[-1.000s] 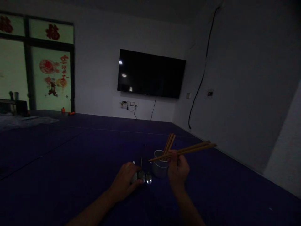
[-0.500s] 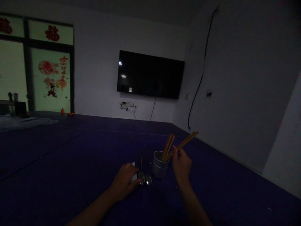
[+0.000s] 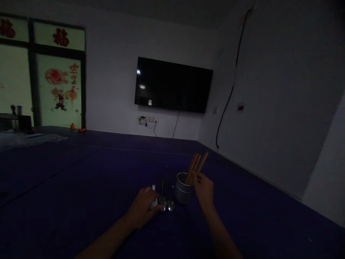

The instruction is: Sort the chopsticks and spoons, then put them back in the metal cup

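Note:
A grey metal cup [image 3: 184,194] stands upright with several wooden chopsticks [image 3: 193,165] leaning in it toward the right. At its right rim, my right hand [image 3: 204,189] pinches chopsticks [image 3: 202,162] whose lower ends are inside the cup. My left hand [image 3: 144,207] rests on the surface with thumb and fingers apart, beside a white spoon [image 3: 153,204] that it partly covers. Two metal spoons, a larger one [image 3: 162,204] and a smaller one [image 3: 170,205], lie side by side between that hand and the cup.
The dark blue surface [image 3: 107,172] stretches back to the wall. Clear plastic sheeting [image 3: 29,140] and small orange items [image 3: 81,130] lie at the far left. A television [image 3: 174,84] hangs on the wall, and a black cable [image 3: 229,95] runs down the right wall.
My right hand has moved slightly left, and the chopsticks in it have swung more upright, closer to the others in the cup. My left hand has stayed by the spoons.

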`<state>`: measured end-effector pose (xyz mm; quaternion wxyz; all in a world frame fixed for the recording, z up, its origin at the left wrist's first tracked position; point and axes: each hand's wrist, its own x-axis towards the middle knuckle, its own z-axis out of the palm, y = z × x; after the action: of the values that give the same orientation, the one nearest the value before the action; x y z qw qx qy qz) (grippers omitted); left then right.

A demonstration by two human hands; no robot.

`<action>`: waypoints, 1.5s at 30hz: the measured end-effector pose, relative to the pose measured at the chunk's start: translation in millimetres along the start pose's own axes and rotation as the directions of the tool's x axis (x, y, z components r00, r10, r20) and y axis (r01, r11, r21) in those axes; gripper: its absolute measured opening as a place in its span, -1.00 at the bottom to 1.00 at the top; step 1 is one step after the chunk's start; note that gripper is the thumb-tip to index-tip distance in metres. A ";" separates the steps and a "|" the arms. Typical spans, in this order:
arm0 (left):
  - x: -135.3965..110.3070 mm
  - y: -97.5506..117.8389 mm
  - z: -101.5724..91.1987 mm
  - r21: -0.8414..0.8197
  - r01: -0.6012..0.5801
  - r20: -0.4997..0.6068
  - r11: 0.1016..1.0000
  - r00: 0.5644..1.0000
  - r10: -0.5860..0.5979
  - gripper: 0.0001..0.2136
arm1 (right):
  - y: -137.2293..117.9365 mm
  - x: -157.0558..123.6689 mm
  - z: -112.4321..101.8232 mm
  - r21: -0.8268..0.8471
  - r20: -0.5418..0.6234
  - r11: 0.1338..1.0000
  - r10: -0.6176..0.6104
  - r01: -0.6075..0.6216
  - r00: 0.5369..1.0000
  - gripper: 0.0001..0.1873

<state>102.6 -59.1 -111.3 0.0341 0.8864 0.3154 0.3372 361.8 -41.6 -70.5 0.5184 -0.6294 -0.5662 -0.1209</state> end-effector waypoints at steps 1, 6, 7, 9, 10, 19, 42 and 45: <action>0.0 -0.1 0.0 0.006 0.008 0.007 1.000 1.000 -0.008 -0.59 | 0.1 0.0 -0.1 -0.006 0.001 1.000 0.009 -0.009 1.000 -0.36; -0.1 -1.1 0.3 0.011 0.011 0.022 1.000 1.000 -0.011 -0.62 | 2.5 0.1 0.6 -0.049 0.035 0.998 0.046 -0.044 0.998 -0.42; -0.2 -1.2 0.3 0.011 0.012 0.026 1.000 1.000 -0.012 -0.62 | 3.5 0.1 1.1 -0.048 0.050 0.997 0.056 -0.053 0.997 -0.44; -0.5 -1.0 -0.1 0.011 0.015 0.031 1.000 0.999 -0.016 -0.63 | 6.1 0.1 2.4 -0.033 0.077 0.996 0.084 -0.082 0.993 -0.49; -0.6 -0.7 -0.3 0.010 0.017 0.033 1.000 0.999 -0.018 -0.63 | 7.6 0.1 3.1 -0.016 0.089 0.995 0.103 -0.102 0.991 -0.51; -1.5 0.4 0.7 0.006 0.029 0.017 1.000 0.999 -0.030 -0.62 | 20.8 0.7 10.8 0.223 0.191 0.928 0.258 -0.297 0.947 -0.62; -0.1 -4.9 3.7 0.154 0.232 -0.061 0.960 0.972 -0.226 -0.75 | -36.8 -23.4 -13.4 0.241 -0.275 0.964 0.183 -0.117 0.944 -0.34; -0.4 -4.8 3.2 0.197 0.269 -0.032 0.943 0.963 -0.268 -0.72 | -57.4 -39.0 -7.9 0.215 -0.108 0.971 -0.079 0.101 0.991 -0.44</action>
<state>101.8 -55.0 -115.4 -0.0100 0.8331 0.4656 0.2984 304.3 -81.1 -66.3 0.6061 -0.5351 -0.5778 -0.1119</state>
